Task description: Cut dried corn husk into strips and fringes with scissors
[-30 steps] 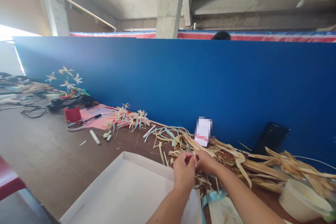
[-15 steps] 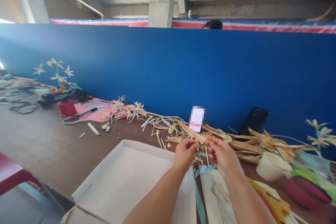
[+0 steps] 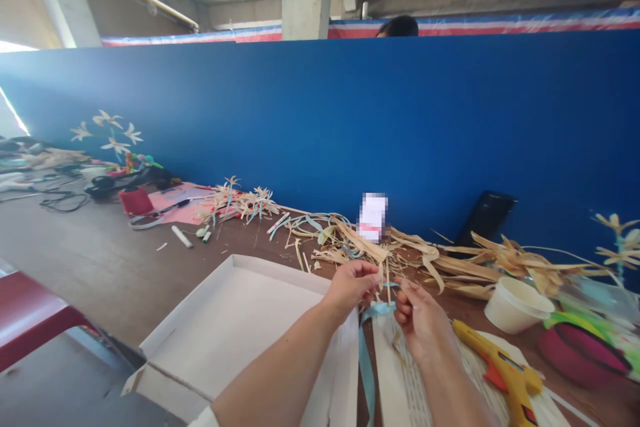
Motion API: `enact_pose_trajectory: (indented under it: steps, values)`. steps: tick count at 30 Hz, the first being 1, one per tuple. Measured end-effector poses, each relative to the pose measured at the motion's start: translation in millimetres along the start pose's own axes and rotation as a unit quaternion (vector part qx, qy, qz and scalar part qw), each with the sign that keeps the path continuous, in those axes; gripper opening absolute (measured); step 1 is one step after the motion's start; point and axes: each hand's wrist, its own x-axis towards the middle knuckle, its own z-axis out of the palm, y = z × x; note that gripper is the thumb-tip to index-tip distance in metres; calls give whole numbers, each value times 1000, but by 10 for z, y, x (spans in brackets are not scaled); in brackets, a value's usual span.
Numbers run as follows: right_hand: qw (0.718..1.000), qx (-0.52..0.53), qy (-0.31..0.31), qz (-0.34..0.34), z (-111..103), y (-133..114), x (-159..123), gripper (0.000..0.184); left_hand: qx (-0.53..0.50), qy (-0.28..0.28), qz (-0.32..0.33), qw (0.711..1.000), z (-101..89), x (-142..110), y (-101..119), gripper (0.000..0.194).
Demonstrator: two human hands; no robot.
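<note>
My left hand (image 3: 355, 285) is closed in a pinch on a small pale strip of dried husk (image 3: 381, 273), held above the table. Close beside it, my right hand (image 3: 423, 320) has its fingers pressed together, and what they grip is too small to make out. A thin pale stick (image 3: 389, 283) shows between the hands. Under them a light blue ribbon (image 3: 367, 367) runs down between an open white cardboard box (image 3: 260, 327) and printed paper (image 3: 387, 353). Just beyond the fingers lies a pile of dried husk strips (image 3: 350, 240).
A yellow glue gun (image 3: 510, 367) lies right of my right forearm, near a white cup (image 3: 517, 307) and a pink round object (image 3: 580, 355). A phone (image 3: 373, 217) and a black device (image 3: 485, 220) lean on the blue partition (image 3: 250, 113). Husk flowers (image 3: 245, 200) lie left.
My right hand has dropped slightly and drawn back from the left, its fingers now more curled. The view has shifted a little, showing more of the glue gun.
</note>
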Motion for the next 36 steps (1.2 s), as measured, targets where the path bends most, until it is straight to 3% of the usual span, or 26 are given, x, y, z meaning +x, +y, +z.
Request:
enact_pose_trajectory:
  steps: [13, 18, 21, 28, 32, 36]
  values:
    - [996, -83, 4, 35, -24, -68, -67, 28, 71, -81, 26, 994, 67, -53, -46, 46]
    - [998, -48, 6, 34, -31, -58, -46, 24, 101, -80, 5, 992, 95, -84, -28, 48]
    - [999, -35, -10, 33, -39, -56, -48, 25, 137, -68, -8, 988, 103, -104, -19, 38]
    - [999, 2, -27, 46, -51, -55, -42, 25, 180, -39, 33, 982, 90, -105, -45, 30]
    - [995, 39, -48, 73, -52, -36, -34, 27, 176, -63, 74, 980, 92, -118, -44, 28]
    - [991, 65, -59, 98, -59, -28, -21, 29, 151, -89, 75, 982, 89, -124, -48, 29]
